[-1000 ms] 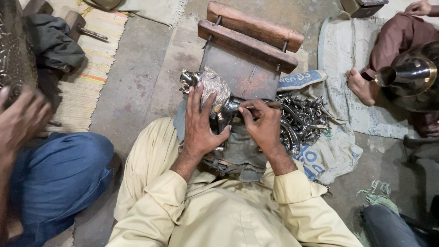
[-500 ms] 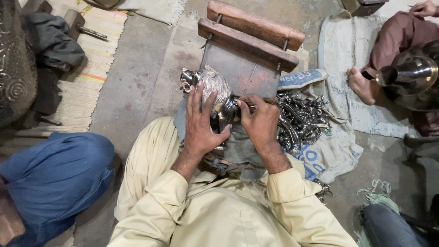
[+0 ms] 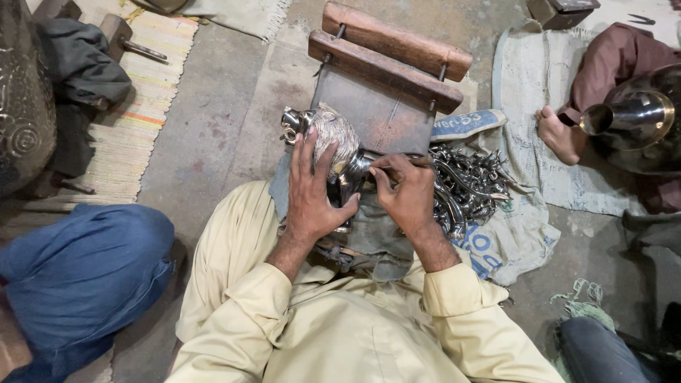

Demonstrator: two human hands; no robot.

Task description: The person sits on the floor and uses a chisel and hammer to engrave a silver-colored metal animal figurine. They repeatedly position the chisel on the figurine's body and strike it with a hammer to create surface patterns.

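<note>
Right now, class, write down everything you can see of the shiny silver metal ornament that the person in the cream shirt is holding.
The shiny silver metal ornament looks like cast metal with a finely textured, rounded body and a curled, knobbly end pointing left. It lies tilted on a grey cloth in front of a wooden-barred stand, above the person's lap. The left hand spreads over its body, fingers on top. The right hand pinches a thin tool against its right end. A heap of similar curved silver pieces lies just to its right.
</note>
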